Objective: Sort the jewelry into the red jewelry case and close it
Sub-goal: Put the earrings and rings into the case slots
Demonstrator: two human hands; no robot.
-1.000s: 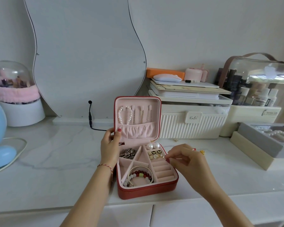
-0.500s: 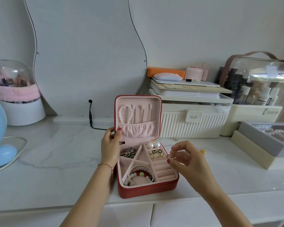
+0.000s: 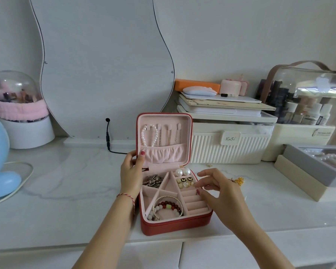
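Two hands at the open red jewelry case (image 3: 175, 227): left hand (image 3: 131, 174) gripping its lid edge, right hand (image 3: 219, 188) pinching a small ring (image 3: 197, 191) over the ring rolls.

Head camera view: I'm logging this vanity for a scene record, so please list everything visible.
red jewelry case: one, open, pink lining, counter centre
white pearl strand: one, on lid hooks
pearl stud earrings: two, white, back right compartment
beaded bracelets: several, red, white and gold, front compartment
wavy white-framed mirror: one, against wall
ribbed cream storage box: one, right of case
clear cosmetics bag: one, far right
grey gift box: one, right edge
gold trinket: one, on counter past right hand
left hand: holds lid edge
right hand: pinches something small over ring rolls
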